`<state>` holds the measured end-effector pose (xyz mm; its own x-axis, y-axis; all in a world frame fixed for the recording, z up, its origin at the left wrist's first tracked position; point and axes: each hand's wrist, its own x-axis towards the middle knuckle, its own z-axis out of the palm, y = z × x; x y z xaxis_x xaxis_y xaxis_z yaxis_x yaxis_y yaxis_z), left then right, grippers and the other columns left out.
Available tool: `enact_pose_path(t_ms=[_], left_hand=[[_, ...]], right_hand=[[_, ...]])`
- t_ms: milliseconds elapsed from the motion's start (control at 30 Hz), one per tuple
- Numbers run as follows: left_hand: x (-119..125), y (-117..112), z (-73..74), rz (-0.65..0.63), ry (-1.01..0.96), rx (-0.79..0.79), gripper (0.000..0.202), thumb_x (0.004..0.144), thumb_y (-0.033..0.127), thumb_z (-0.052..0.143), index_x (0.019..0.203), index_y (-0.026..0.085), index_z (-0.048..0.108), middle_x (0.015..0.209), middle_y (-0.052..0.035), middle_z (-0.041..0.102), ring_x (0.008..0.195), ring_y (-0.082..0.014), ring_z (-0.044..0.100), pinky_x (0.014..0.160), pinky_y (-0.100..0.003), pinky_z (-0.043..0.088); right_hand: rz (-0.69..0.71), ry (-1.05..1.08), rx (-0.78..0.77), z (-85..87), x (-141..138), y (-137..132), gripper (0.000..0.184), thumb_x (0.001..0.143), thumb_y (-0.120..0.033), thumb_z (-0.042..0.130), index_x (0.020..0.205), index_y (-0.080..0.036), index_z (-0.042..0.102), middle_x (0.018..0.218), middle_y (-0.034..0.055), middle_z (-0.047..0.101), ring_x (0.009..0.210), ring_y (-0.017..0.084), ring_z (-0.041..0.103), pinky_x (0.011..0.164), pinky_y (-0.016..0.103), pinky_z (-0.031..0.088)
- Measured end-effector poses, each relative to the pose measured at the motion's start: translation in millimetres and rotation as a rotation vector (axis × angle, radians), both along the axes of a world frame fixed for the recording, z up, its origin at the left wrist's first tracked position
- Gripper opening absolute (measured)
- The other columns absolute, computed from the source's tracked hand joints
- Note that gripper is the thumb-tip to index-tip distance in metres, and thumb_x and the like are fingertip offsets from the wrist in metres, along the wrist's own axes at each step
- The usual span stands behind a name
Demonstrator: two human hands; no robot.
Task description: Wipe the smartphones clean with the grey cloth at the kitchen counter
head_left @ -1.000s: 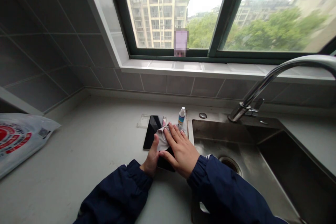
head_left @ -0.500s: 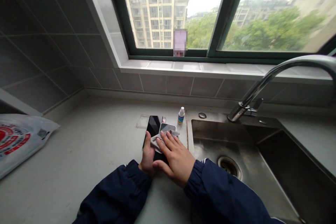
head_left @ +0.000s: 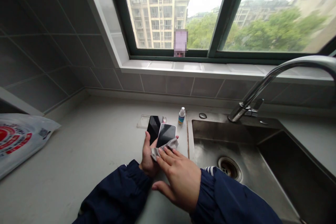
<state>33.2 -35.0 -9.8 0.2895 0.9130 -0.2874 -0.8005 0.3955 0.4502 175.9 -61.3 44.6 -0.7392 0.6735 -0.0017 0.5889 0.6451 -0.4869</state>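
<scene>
My left hand [head_left: 148, 155] is closed around a phone with a pale rim and a dark, shiny screen [head_left: 167, 133]. On the lower part of that screen lies a crumpled grey cloth [head_left: 172, 144], pressed down under the fingers of my right hand [head_left: 180, 176]. My right thumb is held apart from the other fingers. Just behind, a larger black phone [head_left: 154, 126] is partly hidden by my left hand and the pale-rimmed phone. A clear phone case [head_left: 142, 121] lies on the counter beside it. To the right stands a small white-capped bottle [head_left: 181, 116] with a blue and yellow label.
A steel sink [head_left: 204, 147] with a drain [head_left: 230, 168] lies to the right, under a curved chrome faucet [head_left: 265, 77]. At the left edge of the pale counter [head_left: 86, 140] rests a white plastic bag with red print [head_left: 23, 140]. The window sill [head_left: 189, 66] runs behind.
My right hand and the cloth have slid down the phone toward me, uncovering most of its screen. My left hand has stayed nearly in place.
</scene>
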Motion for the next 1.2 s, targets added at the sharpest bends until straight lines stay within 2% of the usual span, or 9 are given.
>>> enact_pose_path(t_ms=[200,367,467,567,633,700,833,1000,1200], left_hand=[[-1.6,0.2,0.1,-0.032,-0.007,0.022,0.088,0.09,0.074,0.035,0.139,0.002,0.051,0.125,-0.0242,0.066,0.111,-0.0343,0.066,0.107,-0.048,0.041],[-2.7,0.6,2.1,-0.024,0.001,0.031,0.084,0.091,0.071,0.036,0.138,0.004,0.053,0.121,-0.0227,0.068,0.106,-0.0329,0.068,0.11,-0.048,0.037],[-1.5,-0.3,4.8,-0.105,-0.047,0.039,0.089,0.088,0.077,0.035,0.133,0.004,0.058,0.121,-0.0221,0.068,0.12,-0.0365,0.061,0.116,-0.05,0.029],[0.3,-0.5,4.3,-0.22,-0.104,0.063,0.096,0.086,0.081,0.028,0.126,0.001,0.064,0.123,-0.0219,0.067,0.14,-0.037,0.042,0.118,-0.045,0.025],[1.4,0.3,0.1,-0.193,-0.116,0.094,0.093,0.089,0.078,0.025,0.125,0.001,0.065,0.128,-0.0203,0.065,0.145,-0.0345,0.034,0.119,-0.041,0.022],[2.5,1.7,-6.4,-0.128,-0.125,0.115,0.086,0.092,0.073,0.029,0.129,0.004,0.063,0.135,-0.0194,0.061,0.146,-0.0336,0.032,0.122,-0.041,0.016],[4.4,4.2,-16.1,-0.018,-0.129,0.149,0.076,0.096,0.065,0.03,0.148,0.012,0.045,0.148,-0.0167,0.051,0.148,-0.0293,0.03,0.124,-0.044,0.008],[3.5,2.4,-17.7,-0.1,-0.09,0.131,0.078,0.094,0.07,0.028,0.156,0.023,0.028,0.155,-0.0112,0.043,0.146,-0.0327,0.034,0.122,-0.051,0.018],[0.8,-0.4,-19.1,-0.151,-0.064,0.136,0.071,0.096,0.064,0.029,0.157,0.029,0.023,0.153,-0.0105,0.046,0.138,-0.035,0.046,0.117,-0.055,0.03]], right_hand=[[0.074,-0.026,-0.065,10.8,8.9,-0.2,0.075,0.09,-0.06,0.057,0.146,-0.01,0.049,0.154,0.0171,0.042,0.143,0.036,0.037,0.12,0.051,0.029],[0.046,-0.037,-0.047,2.6,6.2,2.3,0.081,0.089,-0.063,0.058,0.15,-0.012,0.043,0.159,0.0146,0.032,0.148,0.033,0.029,0.121,0.05,0.027],[0.023,-0.026,-0.023,-3.8,2.6,7.6,0.081,0.091,-0.063,0.055,0.152,-0.013,0.039,0.161,0.0128,0.027,0.149,0.032,0.025,0.122,0.051,0.025],[-0.007,-0.027,0.009,-7.4,0.9,15.0,0.079,0.093,-0.061,0.053,0.154,-0.014,0.034,0.163,0.0108,0.023,0.15,0.031,0.023,0.122,0.051,0.024],[-0.032,-0.034,0.035,-9.1,0.4,20.2,0.077,0.094,-0.059,0.052,0.154,-0.013,0.035,0.163,0.0104,0.022,0.151,0.03,0.022,0.122,0.052,0.024],[-0.062,-0.039,0.07,-11.0,0.2,25.7,0.075,0.096,-0.058,0.05,0.153,-0.012,0.036,0.163,0.0106,0.022,0.151,0.03,0.021,0.122,0.052,0.024],[-0.131,-0.054,0.144,-15.0,1.0,38.0,0.073,0.097,-0.055,0.049,0.153,-0.01,0.036,0.162,0.011,0.021,0.151,0.029,0.022,0.12,0.052,0.027],[-0.191,-0.035,0.21,-19.4,3.5,47.5,0.07,0.098,-0.05,0.049,0.154,-0.01,0.034,0.163,0.0104,0.019,0.151,0.03,0.021,0.119,0.052,0.029],[-0.248,-0.01,0.248,-23.1,4.0,48.9,0.068,0.098,-0.049,0.048,0.153,-0.01,0.037,0.162,0.0111,0.025,0.15,0.033,0.023,0.119,0.052,0.03]])
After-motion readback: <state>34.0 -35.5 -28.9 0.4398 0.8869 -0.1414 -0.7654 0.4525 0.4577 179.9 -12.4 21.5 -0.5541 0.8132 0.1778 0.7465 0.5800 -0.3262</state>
